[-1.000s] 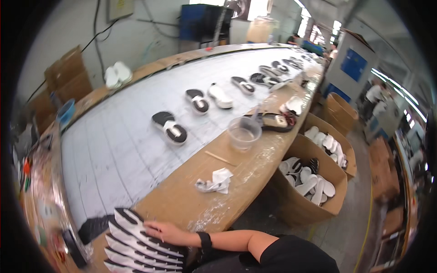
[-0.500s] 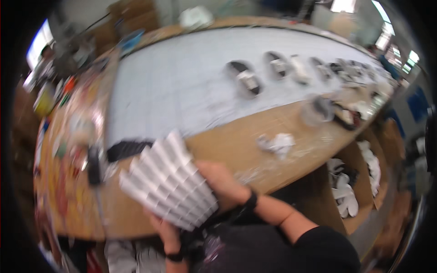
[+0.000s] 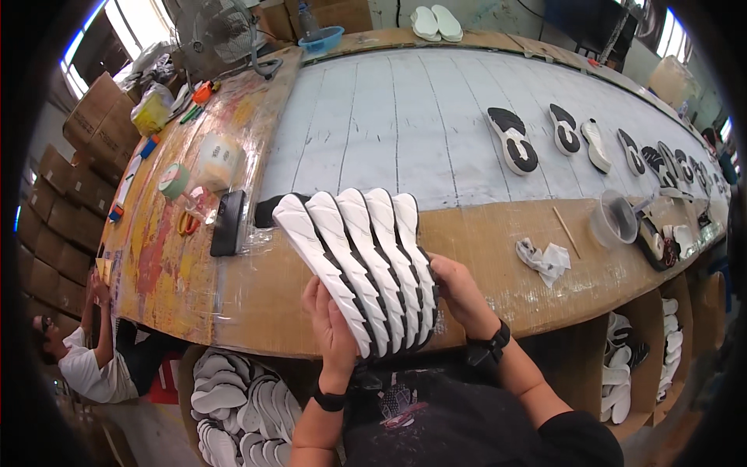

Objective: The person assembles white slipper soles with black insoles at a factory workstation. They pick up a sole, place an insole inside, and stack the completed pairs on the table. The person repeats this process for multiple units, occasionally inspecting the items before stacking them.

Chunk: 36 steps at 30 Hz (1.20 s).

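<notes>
Between my two hands I hold a fanned stack of several white-and-black shoe soles [image 3: 350, 253] above the near edge of the table. The white sidewalls face up, with black tread edges between them. My left hand [image 3: 333, 331] grips the stack's lower left side, fingers closed against the outermost sole. On the opposite side my right hand [image 3: 463, 292] is closed around the right edge, its thumb near the black rim. The fingers under the stack are hidden. A dark piece [image 3: 267, 212] lies partly behind the stack.
A row of soles [image 3: 513, 140] lies on the white tabletop sheet [image 3: 373, 117]. Nearer are crumpled paper [image 3: 545, 261], a stick [image 3: 567, 231] and a clear cup [image 3: 613, 218]. At left are a phone [image 3: 228, 224] and jars. Boxes of soles [image 3: 233, 389] stand below. A person [image 3: 93, 362] sits at left.
The stack has turned in my hands, its soles now pointing more straight away from me. My view has swung left, so the table shifts right, and the blur has cleared.
</notes>
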Available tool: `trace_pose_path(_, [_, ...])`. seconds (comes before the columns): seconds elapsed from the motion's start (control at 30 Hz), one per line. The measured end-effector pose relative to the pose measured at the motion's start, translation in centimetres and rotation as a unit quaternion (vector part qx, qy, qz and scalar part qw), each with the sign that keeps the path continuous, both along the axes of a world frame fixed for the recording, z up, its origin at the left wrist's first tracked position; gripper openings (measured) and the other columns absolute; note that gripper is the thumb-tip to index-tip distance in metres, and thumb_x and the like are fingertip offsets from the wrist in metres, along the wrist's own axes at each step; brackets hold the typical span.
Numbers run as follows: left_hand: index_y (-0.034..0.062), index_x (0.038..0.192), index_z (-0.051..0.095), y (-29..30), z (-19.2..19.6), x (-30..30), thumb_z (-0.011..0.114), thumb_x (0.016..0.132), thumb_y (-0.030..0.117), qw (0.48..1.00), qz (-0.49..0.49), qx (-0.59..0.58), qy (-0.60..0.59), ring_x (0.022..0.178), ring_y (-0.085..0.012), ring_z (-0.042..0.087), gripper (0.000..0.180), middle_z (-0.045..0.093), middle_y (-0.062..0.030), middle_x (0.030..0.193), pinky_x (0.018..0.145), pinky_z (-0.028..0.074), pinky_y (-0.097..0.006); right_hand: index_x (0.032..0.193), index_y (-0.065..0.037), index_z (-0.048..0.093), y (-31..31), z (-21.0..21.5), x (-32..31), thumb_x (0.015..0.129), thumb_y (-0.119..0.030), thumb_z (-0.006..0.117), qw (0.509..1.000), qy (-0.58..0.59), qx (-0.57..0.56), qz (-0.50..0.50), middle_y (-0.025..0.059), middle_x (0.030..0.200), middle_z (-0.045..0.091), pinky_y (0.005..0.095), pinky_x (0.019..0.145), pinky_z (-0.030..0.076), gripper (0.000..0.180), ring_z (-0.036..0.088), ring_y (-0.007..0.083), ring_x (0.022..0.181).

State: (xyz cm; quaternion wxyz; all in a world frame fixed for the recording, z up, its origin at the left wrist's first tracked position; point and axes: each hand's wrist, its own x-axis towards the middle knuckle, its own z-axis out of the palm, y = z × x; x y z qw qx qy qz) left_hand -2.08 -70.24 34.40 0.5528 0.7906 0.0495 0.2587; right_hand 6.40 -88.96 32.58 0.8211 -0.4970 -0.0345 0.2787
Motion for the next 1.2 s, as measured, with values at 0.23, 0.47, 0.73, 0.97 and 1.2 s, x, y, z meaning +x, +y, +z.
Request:
trace_pose_path(0.23, [-0.0017, 0.127, 0.035, 1.0, -0.1, 0.1, 0.037, 0.091, 0.044, 0.971, -0.135, -0.180, -0.081, 0.121, -0.0206, 0.032, 0.058, 0.030, -0.0126, 0.132, 0.100, 0.025, -0.034, 0.135, 0.005, 0.020, 0.0, 0.5, 0.4, 0.072, -0.012, 0.057, 0.991, -0.062, 0.123, 0.001, 0.0161, 0.134, 0.035, 0.0314, 0.101, 0.027, 0.075, 0.038, 0.0203, 0.121])
trace_pose_path(0.47, [0.0012, 0.122, 0.043, 3.5, -1.8, -0.4, 0.052, 0.086, 0.008, 0.938, -0.177, -0.291, -0.072, 0.109, -0.0177, 0.046, 0.037, 0.050, -0.0065, 0.118, 0.095, 0.033, -0.032, 0.128, 0.001, 0.034, -0.2, 2.8, 0.9, 0.074, -0.006, 0.063, 0.980, -0.196, 0.009, -0.009, 0.0097, 0.125, 0.045, 0.0308, 0.096, 0.033, 0.062, 0.042, 0.0182, 0.114])
trace_pose_path(0.73, [0.0010, 0.110, 0.055, 1.5, -3.0, -1.2, 0.056, 0.081, -0.001, 0.983, -0.138, -0.123, 0.021, 0.101, -0.0172, 0.052, 0.029, 0.055, -0.0070, 0.112, 0.089, 0.038, -0.029, 0.118, 0.000, 0.042, -0.7, 0.4, 0.8, 0.080, -0.008, 0.063, 0.981, -0.190, -0.003, -0.041, 0.0082, 0.112, 0.053, 0.0293, 0.084, 0.045, 0.044, 0.053, 0.0159, 0.100])
trace_pose_path(0.97, [0.0017, 0.112, 0.052, 1.8, -3.5, -1.6, 0.064, 0.079, 0.008, 0.964, -0.154, -0.207, 0.061, 0.107, -0.0180, 0.050, 0.036, 0.054, -0.0088, 0.114, 0.089, 0.041, -0.033, 0.120, -0.001, 0.040, 1.4, -0.9, 0.6, 0.081, -0.001, 0.059, 0.964, -0.247, -0.100, -0.022, 0.0096, 0.113, 0.051, 0.0261, 0.077, 0.046, 0.044, 0.052, 0.0157, 0.097])
trace_pose_path(1.2, [0.0016, 0.123, 0.044, 4.7, -4.6, -4.4, 0.049, 0.087, 0.017, 0.971, -0.090, -0.194, 0.105, 0.117, -0.0232, 0.042, 0.039, 0.042, -0.0133, 0.130, 0.100, 0.032, -0.032, 0.124, 0.001, 0.039, 5.5, 4.6, -2.6, 0.063, -0.002, 0.069, 0.736, -0.610, -0.290, 0.056, 0.0216, 0.119, 0.046, 0.0392, 0.093, 0.033, 0.068, 0.041, 0.0351, 0.115])
